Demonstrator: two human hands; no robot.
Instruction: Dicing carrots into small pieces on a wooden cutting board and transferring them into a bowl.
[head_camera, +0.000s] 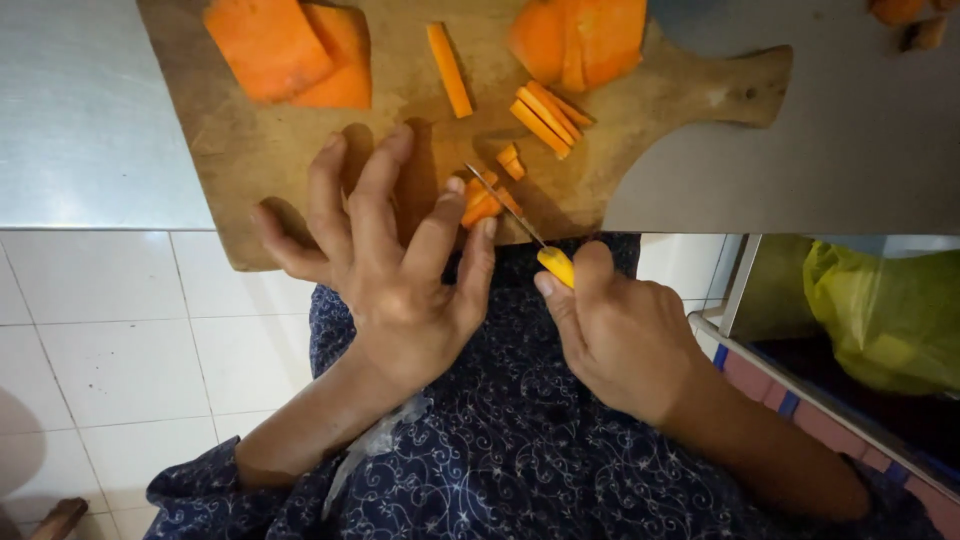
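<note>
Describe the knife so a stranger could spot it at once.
Start at the wooden cutting board on the steel counter. At its near edge the right hand grips the knife: a thin blade running into small orange pieces. Its yellow handle is the only yellow among the orange.

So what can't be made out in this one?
Head view only:
- Orange vegetable chunks on the wooden cutting board: cut off by the top edge.
- Small orange pieces: partly behind left hand fingers.
- Yellow knife handle: mostly inside right hand.
</note>
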